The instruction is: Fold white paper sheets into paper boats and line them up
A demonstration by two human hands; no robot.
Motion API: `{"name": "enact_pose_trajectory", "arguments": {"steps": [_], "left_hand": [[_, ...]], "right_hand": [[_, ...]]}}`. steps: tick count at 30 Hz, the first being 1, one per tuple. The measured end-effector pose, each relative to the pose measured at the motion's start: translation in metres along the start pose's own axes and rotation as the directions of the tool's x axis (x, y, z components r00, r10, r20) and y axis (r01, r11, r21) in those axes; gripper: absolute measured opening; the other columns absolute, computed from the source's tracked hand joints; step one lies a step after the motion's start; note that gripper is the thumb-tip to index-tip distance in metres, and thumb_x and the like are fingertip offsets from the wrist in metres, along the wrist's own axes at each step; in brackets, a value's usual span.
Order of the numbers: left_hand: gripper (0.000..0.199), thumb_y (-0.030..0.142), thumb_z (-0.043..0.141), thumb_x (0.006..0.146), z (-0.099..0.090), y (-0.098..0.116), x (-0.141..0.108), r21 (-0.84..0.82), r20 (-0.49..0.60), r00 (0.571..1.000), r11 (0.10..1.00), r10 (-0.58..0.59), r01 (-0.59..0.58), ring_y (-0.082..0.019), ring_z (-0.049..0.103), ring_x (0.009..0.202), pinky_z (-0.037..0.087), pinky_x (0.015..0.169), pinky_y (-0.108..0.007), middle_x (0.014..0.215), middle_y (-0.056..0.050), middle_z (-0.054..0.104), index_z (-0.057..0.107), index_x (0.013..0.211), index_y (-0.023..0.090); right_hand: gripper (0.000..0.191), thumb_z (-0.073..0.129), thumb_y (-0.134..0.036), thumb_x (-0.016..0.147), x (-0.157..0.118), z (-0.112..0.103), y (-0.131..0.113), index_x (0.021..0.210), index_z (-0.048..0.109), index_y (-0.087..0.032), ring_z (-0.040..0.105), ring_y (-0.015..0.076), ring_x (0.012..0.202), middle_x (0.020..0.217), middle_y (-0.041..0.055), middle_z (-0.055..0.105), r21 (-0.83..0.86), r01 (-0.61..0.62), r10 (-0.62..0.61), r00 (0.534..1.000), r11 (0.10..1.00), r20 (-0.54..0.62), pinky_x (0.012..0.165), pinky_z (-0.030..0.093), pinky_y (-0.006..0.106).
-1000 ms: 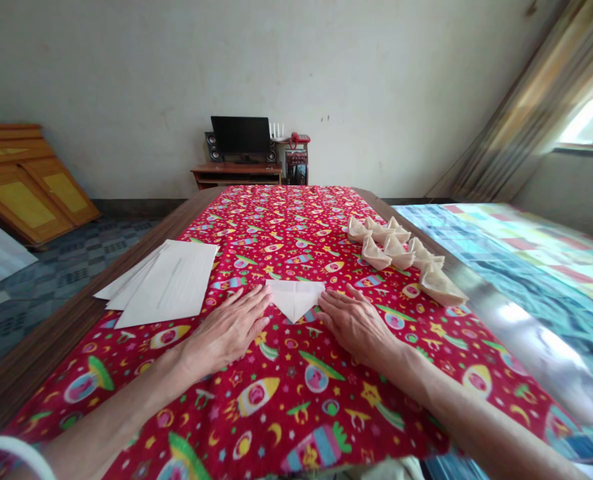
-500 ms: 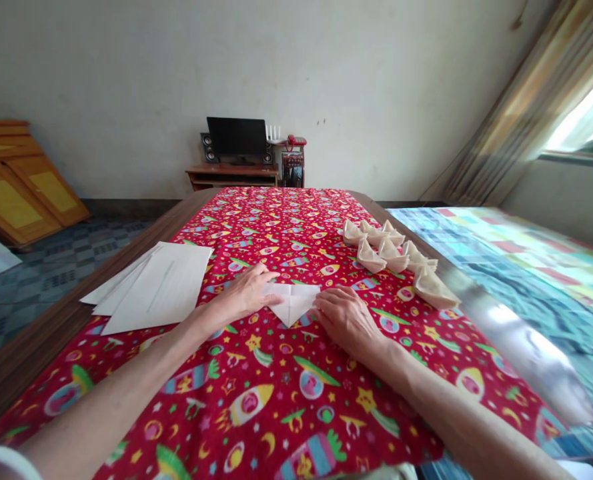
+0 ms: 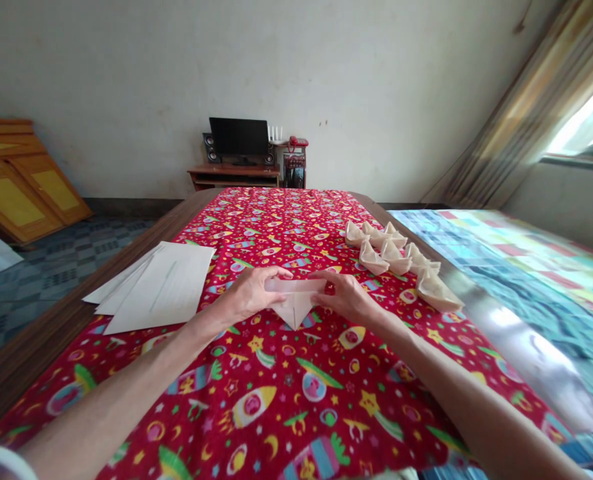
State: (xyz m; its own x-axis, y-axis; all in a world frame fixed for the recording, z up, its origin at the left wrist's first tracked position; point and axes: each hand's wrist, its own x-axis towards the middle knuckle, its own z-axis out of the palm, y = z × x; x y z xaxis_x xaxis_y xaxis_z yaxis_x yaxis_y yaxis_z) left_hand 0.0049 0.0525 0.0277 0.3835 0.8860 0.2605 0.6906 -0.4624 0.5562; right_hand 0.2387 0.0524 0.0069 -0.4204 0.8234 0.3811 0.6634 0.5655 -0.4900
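Observation:
A folded sheet of white paper (image 3: pixel 295 308) lies in front of me, its pointed end toward me and its far edge raised as a strip. My left hand (image 3: pixel 253 291) pinches the left end of that strip between thumb and fingers. At the right end, my right hand (image 3: pixel 345 295) grips the paper the same way. Parts of both ends are hidden by my fingers. Under the paper spreads a red cloth (image 3: pixel 256 400) printed with rockets and stars.
Several loose paper sheets (image 3: pixel 161 287) lie overlapping at the left. Several folded paper boats (image 3: pixel 433 290) stand grouped on the right near the table edge. A monitor (image 3: pixel 239 137) is on a low desk (image 3: pixel 233 172) by the wall; a bed (image 3: pixel 526 267) adjoins on the right.
Both hands have gone from resting at the paper's sides to gripping its top corners. The far edge of the paper now stands up as a strip, and the right hand has shifted up.

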Motion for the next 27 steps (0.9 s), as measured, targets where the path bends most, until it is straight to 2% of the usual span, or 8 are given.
{"name": "enact_pose_trajectory", "arguments": {"steps": [2,4,6,8,12,17,22,27], "left_hand": [[0.034,0.020,0.067,0.072,-0.004,0.009,-0.002,0.071,-0.111,0.986,0.990,0.128,-0.120,-0.017,0.065,0.082,0.049,0.075,-0.026,0.097,0.000,0.070,0.064,0.105,0.022],[0.029,0.016,0.062,0.077,-0.008,0.016,-0.006,0.207,-0.193,0.938,0.946,0.288,-0.248,-0.018,0.062,0.090,0.047,0.082,-0.029,0.100,-0.002,0.068,0.063,0.106,0.022],[0.025,0.013,0.057,0.082,-0.011,0.021,-0.010,0.374,-0.200,0.889,0.870,0.413,-0.321,-0.020,0.059,0.094,0.044,0.084,-0.033,0.097,-0.003,0.067,0.063,0.105,0.022],[0.019,0.014,0.053,0.085,-0.010,0.023,-0.016,0.510,-0.148,0.874,0.793,0.463,-0.334,-0.021,0.057,0.092,0.042,0.081,-0.035,0.092,-0.004,0.065,0.063,0.100,0.021],[0.020,0.012,0.044,0.090,-0.001,0.020,-0.028,0.618,-0.007,0.901,0.710,0.435,-0.338,-0.022,0.054,0.086,0.040,0.076,-0.036,0.087,-0.004,0.062,0.062,0.091,0.019],[0.020,0.010,0.045,0.088,0.008,0.010,-0.042,0.573,0.098,0.923,0.737,0.371,-0.357,-0.020,0.054,0.084,0.040,0.077,-0.035,0.087,-0.003,0.062,0.062,0.091,0.019],[0.015,0.013,0.051,0.086,0.012,0.006,-0.052,0.504,0.057,0.937,0.800,0.344,-0.324,-0.021,0.056,0.087,0.042,0.079,-0.035,0.093,-0.003,0.064,0.063,0.093,0.020],[0.011,0.020,0.055,0.087,0.014,-0.002,-0.051,0.317,-0.058,0.954,0.912,0.294,-0.261,-0.018,0.059,0.085,0.045,0.079,-0.030,0.089,-0.003,0.066,0.066,0.083,0.019]], "right_hand": [[0.008,0.061,-0.023,0.079,0.002,-0.008,-0.005,0.083,0.065,-0.017,0.057,0.0120,0.063,0.069,-0.0009,0.062,0.010,0.066,-0.065,0.997,0.998,-0.033,0.059,0.042,0.022],[0.012,0.057,-0.025,0.084,0.002,-0.013,-0.010,0.077,0.063,-0.017,0.056,0.0128,0.068,0.074,0.0013,0.062,-0.050,0.139,-0.144,0.981,0.989,-0.131,0.062,0.041,0.023],[0.016,0.050,-0.026,0.089,0.000,-0.014,-0.014,0.080,0.062,-0.018,0.055,0.0146,0.073,0.079,0.0036,0.063,-0.196,0.192,-0.230,0.953,0.962,-0.197,0.067,0.040,0.026],[0.020,0.045,-0.024,0.091,-0.004,-0.013,-0.017,0.081,0.061,-0.019,0.053,0.0163,0.076,0.082,0.0051,0.062,-0.378,0.248,-0.328,0.930,0.892,-0.164,0.070,0.038,0.029],[0.022,0.041,-0.017,0.092,-0.013,-0.004,-0.016,0.082,0.060,-0.016,0.048,0.0179,0.076,0.081,0.0067,0.058,-0.565,0.380,-0.443,0.896,0.733,0.027,0.068,0.034,0.031],[0.020,0.042,-0.016,0.092,-0.022,0.001,-0.014,0.079,0.058,-0.015,0.044,0.0173,0.072,0.080,0.0059,0.056,-0.580,0.460,-0.456,0.874,0.672,0.165,0.065,0.032,0.032],[0.022,0.041,-0.019,0.094,-0.030,-0.006,-0.015,0.084,0.060,-0.015,0.048,0.0167,0.077,0.084,0.0069,0.058,-0.478,0.478,-0.419,0.878,0.737,0.232,0.068,0.035,0.030],[0.029,0.042,-0.028,0.094,-0.033,-0.005,-0.010,0.079,0.064,-0.017,0.052,0.0134,0.074,0.082,0.0057,0.060,-0.268,0.318,-0.295,0.948,0.910,0.123,0.065,0.037,0.024]]}}
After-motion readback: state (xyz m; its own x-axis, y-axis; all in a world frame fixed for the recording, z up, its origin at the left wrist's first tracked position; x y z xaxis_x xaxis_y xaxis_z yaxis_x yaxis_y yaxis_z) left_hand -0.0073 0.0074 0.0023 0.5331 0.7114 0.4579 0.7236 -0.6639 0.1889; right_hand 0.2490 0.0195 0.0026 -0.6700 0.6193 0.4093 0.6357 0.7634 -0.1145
